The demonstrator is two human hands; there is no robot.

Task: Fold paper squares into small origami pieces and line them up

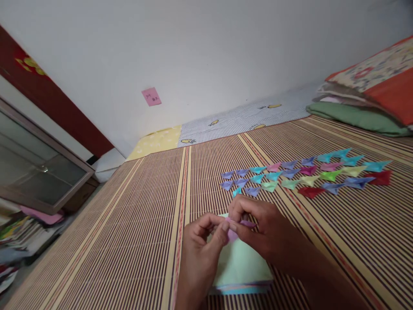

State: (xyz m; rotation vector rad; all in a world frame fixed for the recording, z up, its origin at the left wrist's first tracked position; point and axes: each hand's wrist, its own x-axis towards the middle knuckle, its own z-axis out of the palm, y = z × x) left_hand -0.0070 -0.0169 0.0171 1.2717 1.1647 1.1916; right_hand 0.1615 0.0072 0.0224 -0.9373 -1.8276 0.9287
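Between my two hands is a small piece of folded pink paper (231, 235), partly hidden by the fingers. My left hand (204, 243) pinches its left side with thumb and forefinger. From the right, my right hand (254, 219) pinches the same paper, thumb and fingertips close to the left ones. Just beneath lies a stack of square paper (245, 262), pale green on top, with blue and pink edges showing at the front. Beyond my hands, several folded paper figures (292, 173) in purple, blue, green, yellow, pink and red lie in rows.
A striped woven mat (135, 224) covers the surface. Folded bedding (368, 116) is piled at the far right, and patterned cloth (232, 116) runs along the wall. A pink note (151, 97) sticks to the wall. On the left stands a glass-fronted cabinet (41, 159) beside stacked papers (29, 232).
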